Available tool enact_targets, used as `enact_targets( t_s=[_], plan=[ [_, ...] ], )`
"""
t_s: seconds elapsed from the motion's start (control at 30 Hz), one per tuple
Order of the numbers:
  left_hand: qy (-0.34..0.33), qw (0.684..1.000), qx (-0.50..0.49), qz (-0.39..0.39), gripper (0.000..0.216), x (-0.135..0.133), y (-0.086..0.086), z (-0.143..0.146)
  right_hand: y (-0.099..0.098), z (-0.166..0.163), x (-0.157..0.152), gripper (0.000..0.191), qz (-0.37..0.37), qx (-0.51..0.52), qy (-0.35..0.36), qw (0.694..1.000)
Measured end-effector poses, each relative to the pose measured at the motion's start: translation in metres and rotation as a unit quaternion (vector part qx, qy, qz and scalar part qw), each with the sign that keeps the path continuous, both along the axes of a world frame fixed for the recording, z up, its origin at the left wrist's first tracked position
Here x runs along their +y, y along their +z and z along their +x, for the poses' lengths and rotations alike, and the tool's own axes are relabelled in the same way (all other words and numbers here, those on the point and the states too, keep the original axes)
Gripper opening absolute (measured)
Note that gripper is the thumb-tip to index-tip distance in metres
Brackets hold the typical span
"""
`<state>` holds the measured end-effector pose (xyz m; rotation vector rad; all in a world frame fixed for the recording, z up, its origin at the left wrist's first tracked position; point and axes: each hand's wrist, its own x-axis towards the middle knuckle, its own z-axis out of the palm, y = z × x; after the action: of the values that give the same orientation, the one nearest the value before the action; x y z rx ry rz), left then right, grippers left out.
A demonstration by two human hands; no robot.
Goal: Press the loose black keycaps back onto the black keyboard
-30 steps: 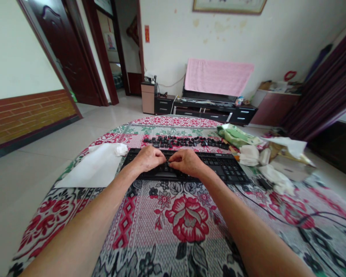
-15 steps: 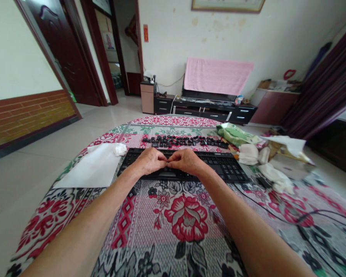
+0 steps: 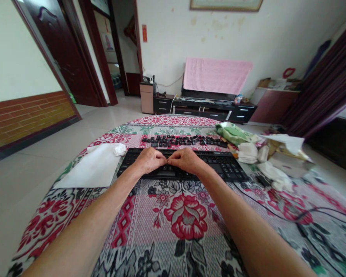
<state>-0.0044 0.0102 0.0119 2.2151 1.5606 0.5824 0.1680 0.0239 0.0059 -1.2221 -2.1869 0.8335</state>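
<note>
A black keyboard (image 3: 219, 165) lies across the round table (image 3: 184, 215), which is covered by a red flowered cloth. My left hand (image 3: 148, 159) and my right hand (image 3: 186, 159) rest over the middle of the keyboard, fingers curled in and fingertips meeting in a pinch. What the fingertips hold is too small to make out. Behind the keyboard, several loose black keycaps (image 3: 184, 141) lie in rows on the cloth.
A white sheet with a crumpled tissue (image 3: 96, 165) lies left of the keyboard. A green packet (image 3: 233, 133), wads of white tissue (image 3: 248, 153) and papers crowd the right side. A black cable (image 3: 279, 207) runs across the cloth at right. A TV stand stands behind.
My two hands have drawn together over the keyboard until the fingertips touch. The view has shifted slightly.
</note>
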Motion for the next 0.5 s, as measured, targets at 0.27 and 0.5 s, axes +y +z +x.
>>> enact_targets(
  t_s=[0.27, 0.5],
  plan=[
    [0.032, 0.999, 0.005, 0.007, 0.023, 0.0000, -0.0016, 0.0041, -0.0016, 0.0000, 0.0004, 0.022, 0.005, 0.004, -0.003, 1.000],
    [0.043, 0.999, 0.018, 0.001, 0.024, 0.0031, -0.0026, 0.0067, 0.0010, -0.0009, -0.0008, 0.023, 0.008, -0.004, -0.005, 1.000]
  ],
)
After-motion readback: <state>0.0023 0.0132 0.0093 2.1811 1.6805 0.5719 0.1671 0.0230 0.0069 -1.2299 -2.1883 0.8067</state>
